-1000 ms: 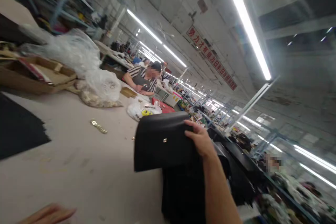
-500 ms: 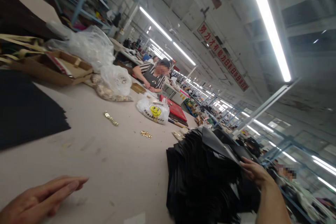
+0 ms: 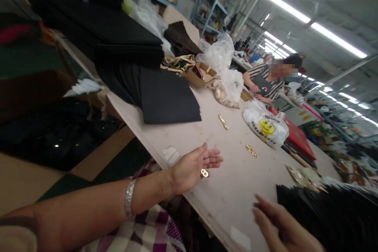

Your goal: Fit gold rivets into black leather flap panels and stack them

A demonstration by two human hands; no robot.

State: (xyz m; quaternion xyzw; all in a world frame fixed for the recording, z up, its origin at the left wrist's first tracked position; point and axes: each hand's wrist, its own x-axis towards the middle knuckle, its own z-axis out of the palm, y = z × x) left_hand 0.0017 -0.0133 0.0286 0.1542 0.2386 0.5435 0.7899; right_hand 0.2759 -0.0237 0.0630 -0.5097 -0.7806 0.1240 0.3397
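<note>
So I'm using the smiley bag on the table as my landmark. The left hand is in front of it and off to its left, palm up with the thumb and most fingers loosely unfurled, and there's a small gold piece at the curled little finger; whether that finger hooks it or it just lies there, I can't tell. The right hand is nearer the camera than the bag, pretty blurry, so no idea if it's closed or gripping anything. A black pile sits in front and to the right of the bag, close to that hand. More gold bits: a loose cluster just in front of the bag and a short row to its left. Black sheets are well left of the bag, and a co-worker is behind it.
</note>
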